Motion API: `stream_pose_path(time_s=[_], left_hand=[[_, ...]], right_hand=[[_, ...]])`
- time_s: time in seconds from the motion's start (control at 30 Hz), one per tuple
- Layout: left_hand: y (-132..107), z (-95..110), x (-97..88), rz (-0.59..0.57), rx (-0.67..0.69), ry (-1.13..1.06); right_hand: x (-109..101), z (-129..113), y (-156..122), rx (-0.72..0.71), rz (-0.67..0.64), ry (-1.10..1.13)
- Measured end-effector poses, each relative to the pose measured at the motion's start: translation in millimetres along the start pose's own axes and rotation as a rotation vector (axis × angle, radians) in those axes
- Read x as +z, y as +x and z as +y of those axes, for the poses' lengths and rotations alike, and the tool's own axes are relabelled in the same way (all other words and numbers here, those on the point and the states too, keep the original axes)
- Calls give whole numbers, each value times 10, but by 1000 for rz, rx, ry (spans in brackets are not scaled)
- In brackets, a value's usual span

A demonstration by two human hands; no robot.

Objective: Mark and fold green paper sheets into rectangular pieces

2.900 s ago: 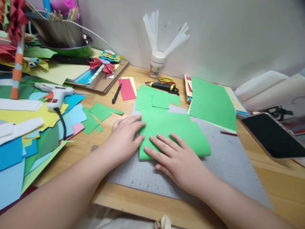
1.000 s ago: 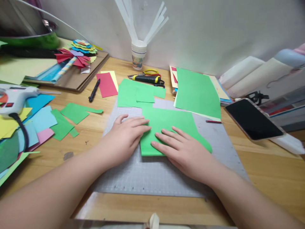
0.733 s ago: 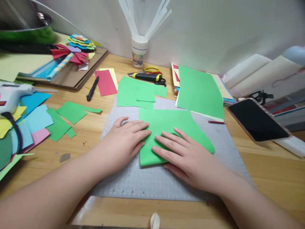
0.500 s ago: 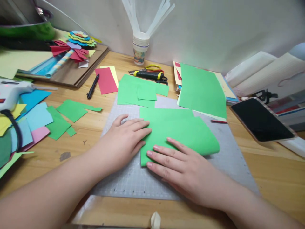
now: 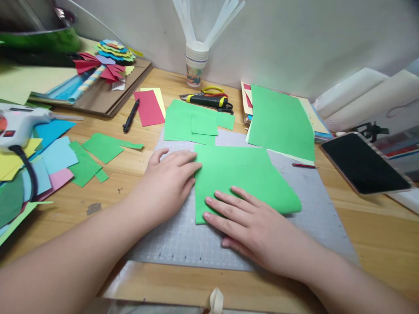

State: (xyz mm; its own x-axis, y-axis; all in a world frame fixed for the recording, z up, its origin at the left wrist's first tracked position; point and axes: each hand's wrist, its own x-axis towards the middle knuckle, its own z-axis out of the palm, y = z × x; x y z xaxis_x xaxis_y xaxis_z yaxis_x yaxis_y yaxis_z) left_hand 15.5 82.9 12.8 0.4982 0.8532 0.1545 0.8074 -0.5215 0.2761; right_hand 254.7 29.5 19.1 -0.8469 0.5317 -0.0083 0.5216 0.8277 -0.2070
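Left hand: The left hand [image 5: 170,181] lay flat and open, palm down on the cutting mat [image 5: 183,244]. Its fingertips touched the left edge of the folded green sheet [image 5: 244,172] and gripped nothing.
Right hand: The right hand [image 5: 252,224] was also spread flat. Its fingers [image 5: 225,205] pressed on the sheet's near-left corner, and nothing was pinched between them.
Green sheet: It lay mid-mat, doubled over, with its long axis running left to right. The rounded, uncreased fold sat at the right end and the loose edges at the left, under both hands.
Key relation: The curved fold lay to the right of both hands. The right hand was the nearer one, and only bare paper lay between it and the fold.
Far side: Smaller green offcuts [image 5: 193,122] overlapped the mat's far edge. Beyond them were a utility knife [image 5: 209,101], yellow-handled scissors [image 5: 212,90] and a paper cup [image 5: 195,65] of glue sticks [image 5: 209,22].
Right side: A stack of coloured paper topped by a large green sheet [image 5: 281,122] lay just beside the mat. A red pencil [image 5: 304,165] lay near it, and a dark-screened phone [image 5: 365,163] farther right.
Left side: Green scraps [image 5: 94,155], a black pen [image 5: 131,115], a red card [image 5: 149,107] and a glue gun [image 5: 19,124] lay well apart from the sheet.
In the way: Nothing lay on the sheet except the hands.
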Motion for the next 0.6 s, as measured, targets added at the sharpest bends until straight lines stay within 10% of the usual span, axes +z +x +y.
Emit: stream_pose_path(time_s=[0.6], left_hand=[[27, -35, -76, 54, -158, 51]], right_hand=[[-41, -18, 18, -23, -76, 68]])
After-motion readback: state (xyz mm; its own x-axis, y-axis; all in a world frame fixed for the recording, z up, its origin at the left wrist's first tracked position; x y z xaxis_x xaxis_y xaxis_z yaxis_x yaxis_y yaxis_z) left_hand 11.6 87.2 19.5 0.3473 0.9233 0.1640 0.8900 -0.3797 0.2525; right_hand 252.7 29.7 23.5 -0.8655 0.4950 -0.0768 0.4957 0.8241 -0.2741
